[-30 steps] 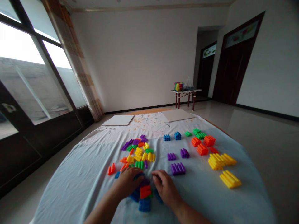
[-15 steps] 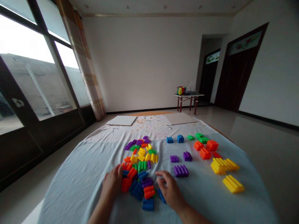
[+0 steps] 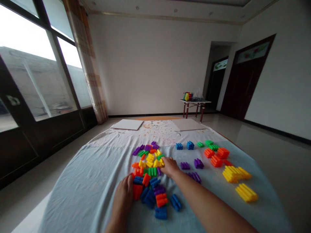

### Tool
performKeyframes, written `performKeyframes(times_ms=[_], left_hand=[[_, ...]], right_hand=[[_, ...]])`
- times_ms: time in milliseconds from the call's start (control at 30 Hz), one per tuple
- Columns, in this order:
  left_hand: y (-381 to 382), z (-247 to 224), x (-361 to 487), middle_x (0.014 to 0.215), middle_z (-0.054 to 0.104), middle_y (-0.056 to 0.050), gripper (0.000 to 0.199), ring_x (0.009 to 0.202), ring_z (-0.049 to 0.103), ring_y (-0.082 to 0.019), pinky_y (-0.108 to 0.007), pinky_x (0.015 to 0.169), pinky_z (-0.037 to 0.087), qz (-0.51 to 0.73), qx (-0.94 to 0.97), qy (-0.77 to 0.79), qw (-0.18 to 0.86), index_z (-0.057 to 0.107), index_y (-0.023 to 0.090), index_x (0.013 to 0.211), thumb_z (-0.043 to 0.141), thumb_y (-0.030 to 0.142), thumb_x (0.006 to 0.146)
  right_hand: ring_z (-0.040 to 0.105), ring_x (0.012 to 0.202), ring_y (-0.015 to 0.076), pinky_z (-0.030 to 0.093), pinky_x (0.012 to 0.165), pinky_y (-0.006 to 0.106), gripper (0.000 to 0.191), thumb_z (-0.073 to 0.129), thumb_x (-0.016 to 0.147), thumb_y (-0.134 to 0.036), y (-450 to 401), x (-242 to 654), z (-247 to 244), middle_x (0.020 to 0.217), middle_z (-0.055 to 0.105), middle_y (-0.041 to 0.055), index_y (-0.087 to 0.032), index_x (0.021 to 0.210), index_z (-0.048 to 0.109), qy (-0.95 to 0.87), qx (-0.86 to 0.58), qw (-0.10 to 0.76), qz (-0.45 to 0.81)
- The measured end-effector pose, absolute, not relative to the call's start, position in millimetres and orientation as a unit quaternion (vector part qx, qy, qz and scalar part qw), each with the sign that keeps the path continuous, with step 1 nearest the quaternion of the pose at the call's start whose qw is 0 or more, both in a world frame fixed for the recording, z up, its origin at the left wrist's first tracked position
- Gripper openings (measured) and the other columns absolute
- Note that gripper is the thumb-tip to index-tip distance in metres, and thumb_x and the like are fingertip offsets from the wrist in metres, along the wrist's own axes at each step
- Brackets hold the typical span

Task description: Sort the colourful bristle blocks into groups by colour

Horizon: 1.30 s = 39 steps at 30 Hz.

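A mixed pile of coloured plastic building blocks, shaped like joined tubes, lies on the cloth before me. My left hand (image 3: 124,191) rests along the pile's left side, fingers extended and touching or close to an orange block (image 3: 137,191). Farther up, my right hand (image 3: 170,166) reaches over the pile's right edge, fingertips at a yellow block (image 3: 156,163) and a green block (image 3: 160,157). Its fingers look loosely bent, with no lifted block visible. Blue blocks (image 3: 148,197) and a purple block (image 3: 159,189) lie nearer me; a separate blue block (image 3: 175,202) sits below my right forearm.
Grouped by colour on the right are blue (image 3: 190,145), green (image 3: 213,147), orange (image 3: 216,160), yellow (image 3: 246,193) and purple (image 3: 198,163) blocks. My right forearm partly covers another purple block (image 3: 194,177). Two flat boards (image 3: 127,124) (image 3: 189,125) lie at the table's far end.
My right hand has moved forward from beside the near blue block to the pile's upper right edge. My left hand stays at the pile's left side. The view has shifted slightly.
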<state>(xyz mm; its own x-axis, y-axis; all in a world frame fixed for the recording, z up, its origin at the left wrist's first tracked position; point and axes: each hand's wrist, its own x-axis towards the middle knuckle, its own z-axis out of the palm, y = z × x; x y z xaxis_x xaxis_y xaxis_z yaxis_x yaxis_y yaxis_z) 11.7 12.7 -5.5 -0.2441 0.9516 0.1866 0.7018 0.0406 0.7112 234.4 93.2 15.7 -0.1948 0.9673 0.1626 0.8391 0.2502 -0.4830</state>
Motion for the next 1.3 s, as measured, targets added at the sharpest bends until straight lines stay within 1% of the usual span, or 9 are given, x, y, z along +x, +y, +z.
performKeyframes(times_ms=[100, 233, 433, 533, 800, 900, 1000, 1100, 1300], left_hand=[[12.6, -6.8, 10.8, 0.111, 0.065, -0.011, 0.057, 0.109, 0.056, -0.023, -0.036, 0.099, 0.038, 0.372, 0.584, 0.698, 0.183, 0.062, 0.015, 0.106, 0.022, 0.05, 0.084], [11.8, -7.2, 8.7, 0.109, 0.065, -0.012, 0.056, 0.107, 0.057, -0.024, -0.037, 0.096, 0.04, 0.379, 0.58, 0.696, 0.189, 0.063, 0.015, 0.102, 0.022, 0.049, 0.085], [9.9, -2.4, 9.6, 0.105, 0.067, -0.011, 0.054, 0.104, 0.059, -0.024, -0.035, 0.092, 0.043, 0.387, 0.581, 0.69, 0.189, 0.064, 0.016, 0.1, 0.024, 0.05, 0.085], [8.8, 0.2, 11.4, 0.107, 0.066, -0.013, 0.055, 0.106, 0.057, -0.025, -0.036, 0.093, 0.042, 0.385, 0.578, 0.695, 0.187, 0.063, 0.016, 0.102, 0.024, 0.05, 0.085], [2.5, 10.9, 16.7, 0.103, 0.068, -0.012, 0.053, 0.101, 0.06, -0.026, -0.034, 0.086, 0.045, 0.375, 0.575, 0.707, 0.17, 0.064, 0.017, 0.1, 0.025, 0.049, 0.085], [0.8, 15.2, 18.3, 0.099, 0.069, -0.012, 0.051, 0.099, 0.06, -0.026, -0.034, 0.083, 0.047, 0.372, 0.574, 0.712, 0.158, 0.065, 0.017, 0.097, 0.026, 0.047, 0.085], [0.4, 18.2, 19.3, 0.096, 0.069, -0.012, 0.048, 0.096, 0.061, -0.026, -0.033, 0.08, 0.047, 0.367, 0.575, 0.716, 0.15, 0.066, 0.018, 0.094, 0.028, 0.046, 0.084], [0.4, 19.3, 19.5, 0.094, 0.069, -0.012, 0.049, 0.094, 0.062, -0.027, -0.033, 0.078, 0.048, 0.359, 0.573, 0.722, 0.145, 0.066, 0.017, 0.094, 0.028, 0.046, 0.084], [1.5, 17.2, 18.6, 0.096, 0.069, -0.013, 0.049, 0.095, 0.061, -0.027, -0.033, 0.078, 0.047, 0.348, 0.571, 0.732, 0.132, 0.066, 0.016, 0.098, 0.029, 0.046, 0.084]], right_hand=[[0.06, 0.098, 0.022, 0.044, 0.083, 0.029, 0.037, 0.056, 0.067, -0.007, 93.7, 227.7, 13.7, 0.105, 0.068, 0.0073, -0.018, 0.102, 0.064, -0.789, -0.544, 0.213, 0.191], [0.064, 0.082, 0.0157, 0.045, 0.07, 0.021, 0.027, 0.055, 0.071, -0.012, 82.9, 233.4, 17.5, 0.09, 0.071, 0.0016, -0.018, 0.094, 0.067, -0.815, -0.48, 0.21, 0.247], [0.062, 0.08, 0.0155, 0.045, 0.069, 0.022, 0.03, 0.047, 0.076, -0.014, 48.6, 268.1, 30.1, 0.091, 0.068, 0.0062, -0.011, 0.104, 0.058, -0.78, -0.475, 0.282, 0.295], [0.061, 0.083, 0.0159, 0.045, 0.071, 0.023, 0.029, 0.044, 0.077, -0.013, 26.9, 284.3, 32.6, 0.092, 0.067, 0.0063, -0.012, 0.104, 0.056, -0.774, -0.483, 0.266, 0.31], [0.06, 0.099, 0.0184, 0.045, 0.084, 0.027, 0.044, 0.038, 0.079, -0.012, -19.6, 312.6, 26.2, 0.109, 0.065, 0.0098, -0.015, 0.121, 0.053, -0.76, -0.532, 0.201, 0.315], [0.058, 0.104, 0.0207, 0.043, 0.09, 0.03, 0.044, 0.04, 0.079, -0.013, -26.3, 320.6, 21.9, 0.115, 0.063, 0.0129, -0.014, 0.121, 0.055, -0.769, -0.55, 0.179, 0.273], [0.053, 0.112, 0.0222, 0.039, 0.096, 0.032, 0.046, 0.041, 0.079, -0.013, -30.7, 323.9, 19.9, 0.121, 0.057, 0.0162, -0.011, 0.124, 0.053, -0.771, -0.566, 0.189, 0.222], [0.054, 0.109, 0.0219, 0.039, 0.096, 0.031, 0.045, 0.043, 0.079, -0.016, -35.7, 319.3, 20.4, 0.118, 0.057, 0.0169, -0.01, 0.122, 0.053, -0.777, -0.557, 0.202, 0.215], [0.058, 0.098, 0.0194, 0.043, 0.09, 0.027, 0.035, 0.046, 0.079, -0.02, -42.7, 307.2, 22.1, 0.103, 0.06, 0.0119, -0.013, 0.11, 0.06, -0.796, -0.526, 0.209, 0.215]])
